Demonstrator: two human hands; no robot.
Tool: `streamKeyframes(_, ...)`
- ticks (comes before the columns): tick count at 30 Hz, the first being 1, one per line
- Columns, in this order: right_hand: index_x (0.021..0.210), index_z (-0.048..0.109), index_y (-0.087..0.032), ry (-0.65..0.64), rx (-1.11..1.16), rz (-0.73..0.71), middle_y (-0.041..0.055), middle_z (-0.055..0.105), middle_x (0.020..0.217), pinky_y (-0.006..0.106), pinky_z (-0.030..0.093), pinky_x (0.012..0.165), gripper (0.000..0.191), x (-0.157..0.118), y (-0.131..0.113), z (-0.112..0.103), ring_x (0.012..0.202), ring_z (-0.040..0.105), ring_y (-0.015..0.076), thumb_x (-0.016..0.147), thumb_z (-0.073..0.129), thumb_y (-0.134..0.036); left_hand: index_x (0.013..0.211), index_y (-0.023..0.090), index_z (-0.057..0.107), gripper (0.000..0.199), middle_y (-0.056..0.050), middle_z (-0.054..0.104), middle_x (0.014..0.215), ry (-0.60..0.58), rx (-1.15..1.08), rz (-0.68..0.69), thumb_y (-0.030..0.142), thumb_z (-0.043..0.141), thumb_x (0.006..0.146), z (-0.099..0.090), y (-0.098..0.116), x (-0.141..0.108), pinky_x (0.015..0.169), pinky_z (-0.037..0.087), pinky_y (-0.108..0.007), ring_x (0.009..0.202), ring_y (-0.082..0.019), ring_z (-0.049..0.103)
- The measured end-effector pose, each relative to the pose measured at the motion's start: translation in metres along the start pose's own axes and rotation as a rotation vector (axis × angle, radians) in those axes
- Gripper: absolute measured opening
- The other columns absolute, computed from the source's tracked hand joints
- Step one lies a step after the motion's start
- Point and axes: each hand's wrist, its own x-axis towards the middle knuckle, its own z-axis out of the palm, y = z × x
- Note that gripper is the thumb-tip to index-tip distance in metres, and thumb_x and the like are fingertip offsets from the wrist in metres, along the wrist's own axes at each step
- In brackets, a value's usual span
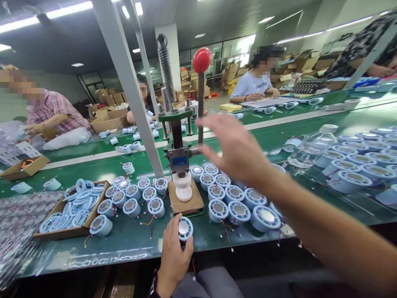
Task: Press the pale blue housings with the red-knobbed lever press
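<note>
My left hand (174,252) is closed around a round light-blue housing (185,229) with a silver disc in its slotted top, at the front edge of the bench. Thin wires hang below it. My right hand (229,138), slightly blurred, is raised with thumb and fingers apart beside the lever (201,99) of a hand press; whether the fingertips touch the shaft I cannot tell. A red ball knob (202,60) tops that lever. Under the press (180,159), a white round pad (183,193) rests on a brown board (196,202).
Similar housings with wires (238,211) crowd both sides of the press. A cardboard box (88,225) of light-blue rings stands at left. A clear plastic bottle (310,147) lies tilted at right, near more housings (353,182). Several people work across the green bench.
</note>
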Motion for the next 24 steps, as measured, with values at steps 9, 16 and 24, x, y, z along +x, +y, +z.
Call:
streamKeyframes(9, 0.080, 0.054, -0.009, 0.371, 0.141, 0.212, 0.0023, 0.055, 0.079, 0.025, 0.041, 0.087, 0.027, 0.164, 0.027, 0.007, 0.083, 0.055, 0.0108, 0.097, 0.036, -0.016, 0.122, 0.015, 0.064, 0.055, -0.013, 0.071, 0.116, 0.090, -0.170, -0.195, 0.034, 0.070, 0.071, -0.042, 0.011, 0.051, 0.096, 0.052, -0.043, 0.105, -0.029, 0.067)
streamKeyframes(16, 0.068, 0.047, -0.018, 0.442, 0.116, 0.211, 0.0004, 0.053, 0.070, 0.024, 0.032, 0.068, 0.026, 0.155, 0.027, 0.008, 0.067, 0.044, 0.0114, 0.093, 0.041, -0.016, 0.106, 0.013, 0.069, 0.051, -0.010, 0.074, 0.101, 0.059, -0.420, -0.122, 0.032, 0.077, 0.059, -0.033, 0.027, 0.134, 0.087, 0.052, -0.038, 0.094, -0.026, 0.068)
streamKeyframes(24, 0.067, 0.052, -0.015, 0.441, 0.177, 0.236, -0.0025, 0.049, 0.059, 0.024, 0.040, 0.073, 0.027, 0.166, 0.026, 0.011, 0.059, 0.050, 0.0088, 0.091, 0.041, -0.012, 0.106, 0.013, 0.067, 0.052, -0.011, 0.073, 0.107, -0.091, -0.613, -0.133, 0.032, 0.083, 0.060, -0.010, 0.016, 0.139, 0.092, 0.050, -0.039, 0.099, -0.026, 0.067)
